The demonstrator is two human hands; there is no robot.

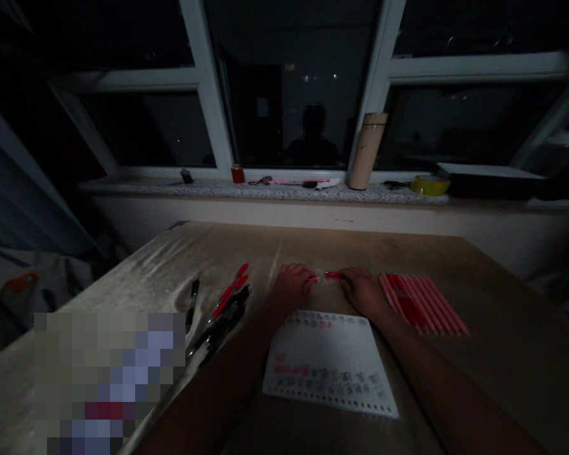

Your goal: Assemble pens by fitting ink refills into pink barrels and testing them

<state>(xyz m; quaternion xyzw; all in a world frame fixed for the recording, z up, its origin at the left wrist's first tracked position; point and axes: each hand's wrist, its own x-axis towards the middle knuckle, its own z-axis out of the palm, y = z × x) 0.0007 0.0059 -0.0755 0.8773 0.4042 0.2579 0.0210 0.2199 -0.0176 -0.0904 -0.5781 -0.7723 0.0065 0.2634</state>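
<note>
Above the spiral-edged notebook sheet (329, 357), my hands work close together over the table. My left hand (290, 285) is closed on a red-and-clear pen part (315, 279). A red pen piece (332, 275) with a clear end sits in the fingers of my right hand (364, 291). The two pieces point at each other; whether they touch is too dim to tell. Red and black handwriting marks the notebook page. Left of my left arm lie several black pens (225, 325) and red pens (230, 292). Beside my right hand is a row of pink pens (434, 303) with darker red ones among them.
One black pen (193, 297) lies apart on the left. A blurred-out patch (123, 379) covers the table's lower left. On the windowsill (171, 186) behind stand a tan cylinder (367, 155), a yellow tape roll (429, 184), a small red jar (238, 174) and a dark box (488, 183).
</note>
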